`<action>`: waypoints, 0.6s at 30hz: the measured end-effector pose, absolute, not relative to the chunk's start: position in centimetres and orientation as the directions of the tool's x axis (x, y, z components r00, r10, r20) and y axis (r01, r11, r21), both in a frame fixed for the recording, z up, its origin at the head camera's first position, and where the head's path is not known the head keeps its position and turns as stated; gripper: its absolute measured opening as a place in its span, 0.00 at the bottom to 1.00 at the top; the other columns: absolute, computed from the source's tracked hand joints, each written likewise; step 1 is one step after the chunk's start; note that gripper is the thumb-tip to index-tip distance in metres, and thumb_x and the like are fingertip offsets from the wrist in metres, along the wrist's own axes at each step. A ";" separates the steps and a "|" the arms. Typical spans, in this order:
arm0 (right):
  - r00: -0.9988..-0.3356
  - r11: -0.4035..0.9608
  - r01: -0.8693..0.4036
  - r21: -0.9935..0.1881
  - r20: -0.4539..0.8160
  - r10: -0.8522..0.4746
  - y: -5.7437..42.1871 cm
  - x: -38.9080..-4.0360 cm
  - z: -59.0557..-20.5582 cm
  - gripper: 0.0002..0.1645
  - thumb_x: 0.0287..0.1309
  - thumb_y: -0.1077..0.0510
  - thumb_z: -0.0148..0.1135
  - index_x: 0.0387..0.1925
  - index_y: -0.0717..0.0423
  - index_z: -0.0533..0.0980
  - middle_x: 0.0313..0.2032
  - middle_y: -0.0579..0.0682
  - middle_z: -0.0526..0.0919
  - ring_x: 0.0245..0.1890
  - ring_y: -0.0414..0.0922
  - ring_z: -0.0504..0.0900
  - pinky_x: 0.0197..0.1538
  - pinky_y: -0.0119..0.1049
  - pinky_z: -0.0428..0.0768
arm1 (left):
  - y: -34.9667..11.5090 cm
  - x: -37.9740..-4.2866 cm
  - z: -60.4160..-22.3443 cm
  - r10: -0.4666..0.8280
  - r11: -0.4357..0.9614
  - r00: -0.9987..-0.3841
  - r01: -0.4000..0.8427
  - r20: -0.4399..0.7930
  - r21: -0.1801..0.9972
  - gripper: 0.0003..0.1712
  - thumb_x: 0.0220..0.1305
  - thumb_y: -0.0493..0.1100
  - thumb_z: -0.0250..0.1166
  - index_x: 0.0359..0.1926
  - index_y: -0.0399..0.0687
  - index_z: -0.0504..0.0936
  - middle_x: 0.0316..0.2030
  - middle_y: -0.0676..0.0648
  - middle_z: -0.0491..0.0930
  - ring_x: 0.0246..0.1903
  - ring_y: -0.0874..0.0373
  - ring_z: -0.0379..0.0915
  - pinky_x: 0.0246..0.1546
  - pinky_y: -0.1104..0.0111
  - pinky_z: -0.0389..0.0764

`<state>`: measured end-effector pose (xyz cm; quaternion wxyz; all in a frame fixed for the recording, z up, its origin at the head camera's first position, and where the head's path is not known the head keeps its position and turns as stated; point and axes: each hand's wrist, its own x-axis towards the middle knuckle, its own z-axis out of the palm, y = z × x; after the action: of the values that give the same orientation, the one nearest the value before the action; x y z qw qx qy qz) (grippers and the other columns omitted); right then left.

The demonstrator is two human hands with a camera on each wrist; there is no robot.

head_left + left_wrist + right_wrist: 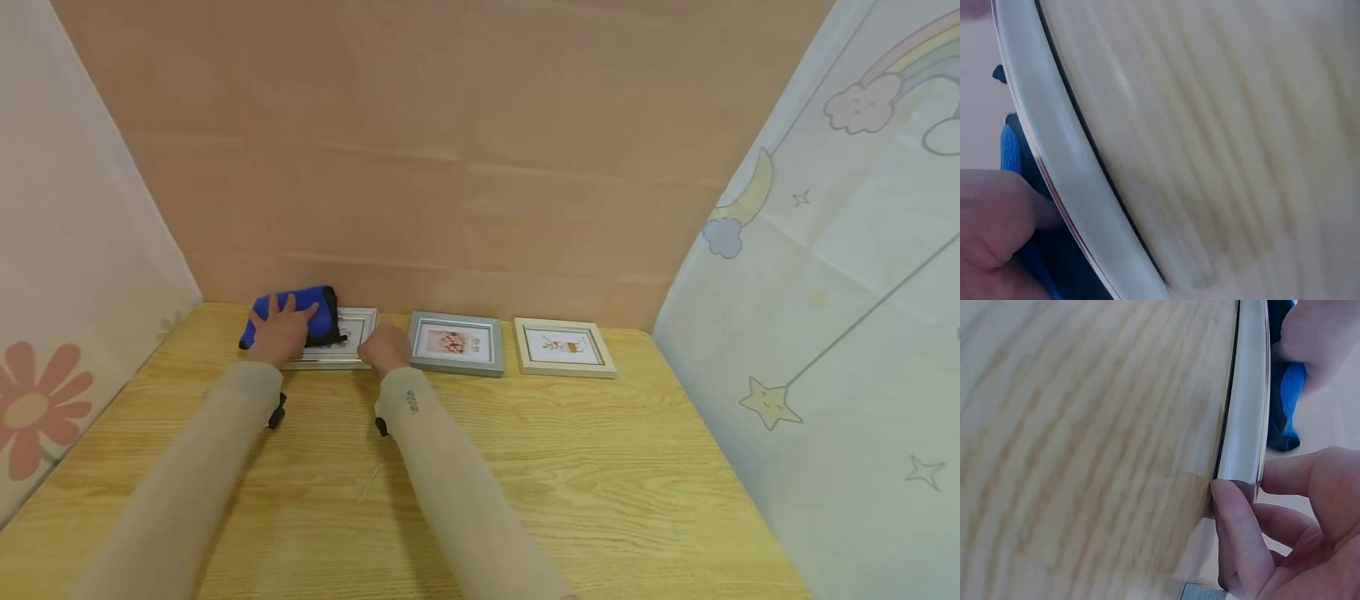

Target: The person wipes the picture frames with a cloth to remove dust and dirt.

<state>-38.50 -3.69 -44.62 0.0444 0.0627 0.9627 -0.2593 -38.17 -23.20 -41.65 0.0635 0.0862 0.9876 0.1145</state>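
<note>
My left hand rests with fingers spread on a blue plush cloth pad with black edges. The pad lies over the left part of a silver-white picture frame on the table. At the frame's near right corner, my right hand pinches the frame edge. The right wrist view shows the thumb against the frame's outer side and a finger over its top. Most of the framed picture is hidden under the pad and left hand.
Right of my right hand lies a grey-blue picture frame with a pink picture. Farther right is a cream frame with a plant picture. A brown backdrop rises behind the wooden table; patterned panels stand at both sides.
</note>
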 end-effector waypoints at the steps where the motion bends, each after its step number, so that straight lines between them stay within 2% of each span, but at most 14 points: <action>1: -0.989 0.855 0.138 -0.500 -0.115 0.092 -3.7 -38.3 -44.6 0.29 0.61 0.58 0.67 0.09 0.48 0.63 0.12 0.43 0.65 0.16 0.43 0.70 0.16 0.36 0.69 | -23.8 -38.2 -41.6 0.165 0.961 -0.981 0.136 -0.100 0.243 0.42 0.76 0.25 0.49 0.87 0.44 0.53 0.83 0.18 0.37 0.82 0.14 0.26 0.74 0.15 0.37; 6: -0.981 0.830 0.175 -0.530 -0.169 0.099 -4.0 -36.2 -41.9 0.33 0.65 0.58 0.67 0.09 0.47 0.59 0.11 0.42 0.59 0.14 0.41 0.64 0.15 0.35 0.64 | -26.4 -38.3 -41.5 0.123 0.960 -0.988 0.095 -0.094 0.263 0.38 0.79 0.28 0.45 0.86 0.39 0.52 0.81 0.16 0.38 0.80 0.11 0.30 0.75 0.16 0.40; 8: -0.978 0.824 0.185 -0.536 -0.183 0.100 -4.1 -35.5 -41.2 0.33 0.66 0.59 0.67 0.10 0.48 0.59 0.12 0.43 0.59 0.14 0.41 0.63 0.16 0.35 0.65 | -26.7 -38.4 -41.5 0.144 0.960 -0.985 0.116 -0.095 0.255 0.38 0.78 0.28 0.45 0.86 0.37 0.52 0.81 0.17 0.40 0.80 0.12 0.31 0.76 0.18 0.42; 12: -0.986 0.849 0.158 -0.504 -0.123 0.110 -4.5 -36.0 -42.1 0.31 0.63 0.58 0.67 0.10 0.47 0.61 0.13 0.43 0.62 0.16 0.42 0.67 0.17 0.37 0.68 | -26.0 -38.7 -41.5 0.216 0.954 -0.974 0.195 -0.071 0.228 0.37 0.77 0.28 0.46 0.85 0.35 0.55 0.83 0.20 0.44 0.81 0.14 0.36 0.78 0.21 0.47; 15: -0.988 0.872 0.155 -0.464 -0.092 0.126 -4.5 -36.3 -42.4 0.24 0.62 0.55 0.71 0.13 0.49 0.71 0.17 0.44 0.73 0.20 0.43 0.74 0.20 0.37 0.73 | -24.3 -39.0 -41.5 0.283 0.940 -0.958 0.271 -0.034 0.206 0.38 0.75 0.26 0.48 0.84 0.36 0.58 0.83 0.23 0.50 0.81 0.16 0.42 0.77 0.22 0.51; 18: -0.984 0.887 0.173 -0.428 -0.105 0.141 -4.3 -35.7 -41.5 0.13 0.64 0.50 0.74 0.28 0.53 0.85 0.27 0.46 0.86 0.25 0.43 0.81 0.24 0.35 0.78 | -22.1 -39.2 -41.4 0.377 0.908 -0.926 0.369 -0.007 0.197 0.41 0.71 0.23 0.50 0.83 0.38 0.62 0.83 0.25 0.55 0.81 0.18 0.47 0.77 0.23 0.55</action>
<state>-35.70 -4.30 -41.54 0.0357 0.0809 0.9707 -0.2236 -39.25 -22.14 -41.44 0.0223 0.1910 0.9766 0.0964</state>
